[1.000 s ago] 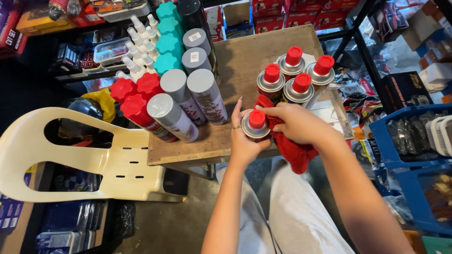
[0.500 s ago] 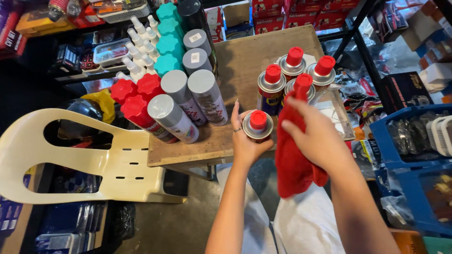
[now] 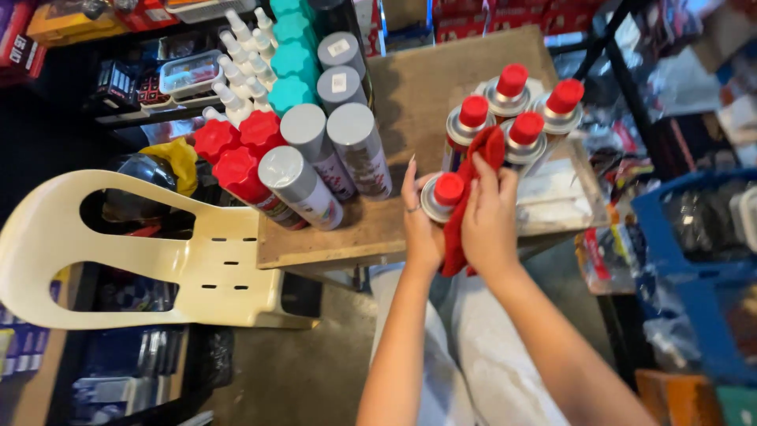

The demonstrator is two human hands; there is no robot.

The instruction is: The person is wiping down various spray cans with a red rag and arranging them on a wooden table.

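Head view. The left hand [image 3: 422,229] curls around a small metal can [image 3: 443,195] with a glossy red cap, fingers up along its left side; a ring shows on one finger. The can stands at the near edge of the surface [image 3: 441,87], a worn, matt brown wooden board. The right hand [image 3: 489,217] presses a soft red cloth [image 3: 465,205] against the can's right side, fingers laid flat over the fabric, which hangs down below the palm.

At about 1 o'clock from the held can stand four more cans [image 3: 512,106] of the same kind: shiny silver shoulders, red caps, packed close together. At 10 o'clock stand taller cylinders: grey-capped sprays [image 3: 347,138], red-capped ones [image 3: 233,150], teal-capped ones [image 3: 292,55] behind, and white nozzle bottles [image 3: 236,63], probably plastic, though they are too small to tell. A smooth cream plastic chair [image 3: 102,260] sits at 9 o'clock.

Half a second ago the right hand was lifted above the can with the cloth dangling; now it has come down and closed the cloth on the can's side. The left hand's hold is unchanged.
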